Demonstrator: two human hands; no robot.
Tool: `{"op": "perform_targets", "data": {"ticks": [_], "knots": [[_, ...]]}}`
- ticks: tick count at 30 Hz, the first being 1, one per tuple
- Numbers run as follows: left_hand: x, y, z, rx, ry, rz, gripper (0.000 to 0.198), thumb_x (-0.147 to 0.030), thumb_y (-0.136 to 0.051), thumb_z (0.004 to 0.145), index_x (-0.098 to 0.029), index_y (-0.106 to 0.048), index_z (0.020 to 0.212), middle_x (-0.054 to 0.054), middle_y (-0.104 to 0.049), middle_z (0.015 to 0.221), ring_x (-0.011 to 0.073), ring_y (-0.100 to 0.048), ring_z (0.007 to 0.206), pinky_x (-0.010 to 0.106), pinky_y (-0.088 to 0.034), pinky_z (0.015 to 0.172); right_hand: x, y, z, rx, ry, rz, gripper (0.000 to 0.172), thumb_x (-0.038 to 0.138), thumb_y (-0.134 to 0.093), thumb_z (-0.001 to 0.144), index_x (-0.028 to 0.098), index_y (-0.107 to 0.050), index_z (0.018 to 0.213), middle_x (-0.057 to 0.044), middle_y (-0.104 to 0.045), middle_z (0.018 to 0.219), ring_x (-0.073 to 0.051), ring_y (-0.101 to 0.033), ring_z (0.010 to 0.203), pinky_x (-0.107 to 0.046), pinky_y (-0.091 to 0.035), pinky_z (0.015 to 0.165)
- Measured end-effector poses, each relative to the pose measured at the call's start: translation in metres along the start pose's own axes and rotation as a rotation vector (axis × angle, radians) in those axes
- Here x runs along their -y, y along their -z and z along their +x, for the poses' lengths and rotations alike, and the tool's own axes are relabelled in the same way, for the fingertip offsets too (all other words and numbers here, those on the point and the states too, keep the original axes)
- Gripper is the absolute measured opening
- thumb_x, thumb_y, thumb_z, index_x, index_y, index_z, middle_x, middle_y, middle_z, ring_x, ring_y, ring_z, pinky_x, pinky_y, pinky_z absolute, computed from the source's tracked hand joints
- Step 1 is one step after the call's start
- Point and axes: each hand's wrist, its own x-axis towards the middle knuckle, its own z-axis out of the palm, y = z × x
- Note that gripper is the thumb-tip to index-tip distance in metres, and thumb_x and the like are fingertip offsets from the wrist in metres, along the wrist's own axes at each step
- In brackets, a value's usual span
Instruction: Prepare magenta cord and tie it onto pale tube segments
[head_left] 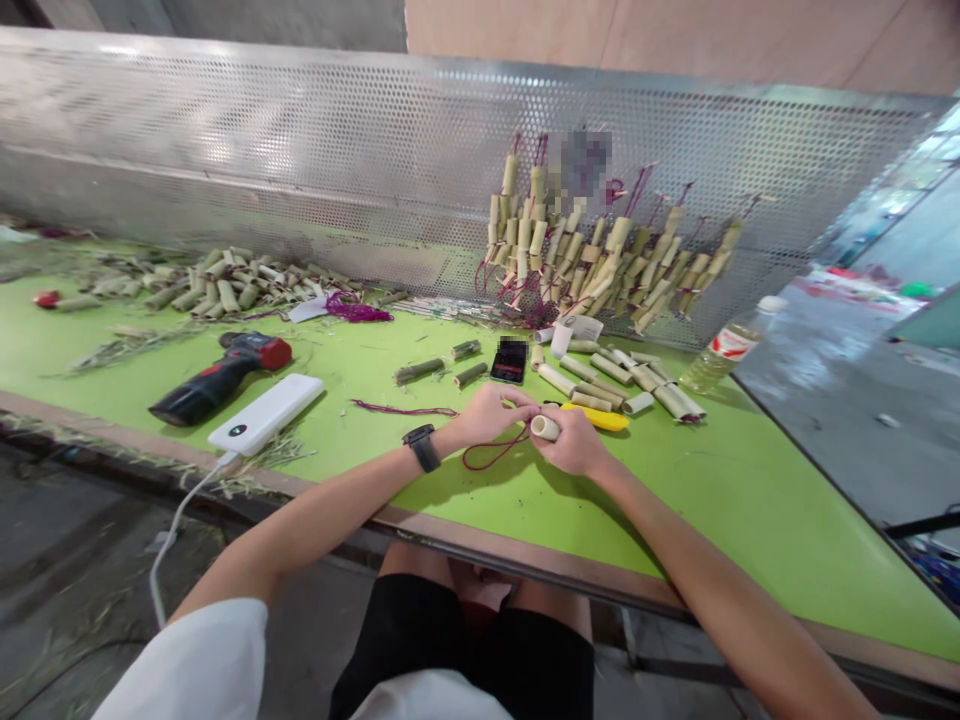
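My right hand (574, 442) is closed around a short pale bamboo tube (544, 427), its open end facing left. My left hand (489, 412), with a black watch on the wrist, pinches a dark red cord (491, 456) right at the tube's mouth. The cord loops down onto the green table (720, 500) below my hands. A yellow-handled tool (604, 418) lies just behind my right hand.
Loose bamboo pieces (637, 385) lie behind my hands, a phone (509, 360) beside them. Strung bamboo bundles (600, 255) hang on the perforated metal panel. A cordless drill (217, 375), a white power bank (266, 412) and a bamboo pile (225, 280) sit left. A bottle (724, 355) stands right.
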Motion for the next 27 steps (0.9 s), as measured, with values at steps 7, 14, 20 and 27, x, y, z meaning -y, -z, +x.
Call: {"op": "perform_targets", "data": {"ticks": [7,14,20,27], "knots": [[-0.006,-0.001,0.0,-0.002,-0.009,-0.016,0.025,-0.038,-0.071,0.091,-0.014,-0.078,0.09,0.009,-0.079,0.09,0.019,-0.071,0.082,0.029,-0.054,0.073,0.006,0.007,0.001,-0.02,-0.021,0.118,0.02,0.036,-0.067,0.085,0.022,-0.066,0.071,-0.005,-0.069,0.065,-0.019,-0.056,0.055,-0.033,-0.04,0.055],[0.004,0.006,0.006,0.025,0.035,-0.25,0.043,-0.052,-0.081,0.083,-0.011,-0.078,0.093,0.01,-0.079,0.09,0.0171,-0.069,0.077,0.031,-0.054,0.077,0.001,0.016,0.004,-0.292,-0.087,0.231,0.029,0.05,-0.07,0.09,0.021,-0.074,0.09,-0.007,-0.071,0.076,-0.021,-0.06,0.064,-0.034,-0.048,0.059],[0.008,0.01,0.008,0.125,0.064,-0.317,0.047,-0.057,-0.085,0.079,-0.011,-0.083,0.092,0.011,-0.081,0.092,0.0182,-0.072,0.082,0.032,-0.055,0.084,0.0,0.014,0.006,-0.29,-0.072,0.303,0.032,0.05,-0.074,0.088,0.019,-0.08,0.097,-0.004,-0.073,0.071,-0.018,-0.062,0.058,-0.03,-0.049,0.054],[0.006,0.011,0.007,0.165,0.099,-0.342,0.047,-0.057,-0.086,0.078,-0.012,-0.084,0.093,0.011,-0.081,0.093,0.0174,-0.071,0.083,0.03,-0.052,0.082,0.0,0.01,0.005,-0.22,-0.049,0.41,0.024,0.041,-0.075,0.089,0.019,-0.08,0.097,-0.008,-0.081,0.086,-0.023,-0.076,0.075,-0.034,-0.061,0.066]]}}
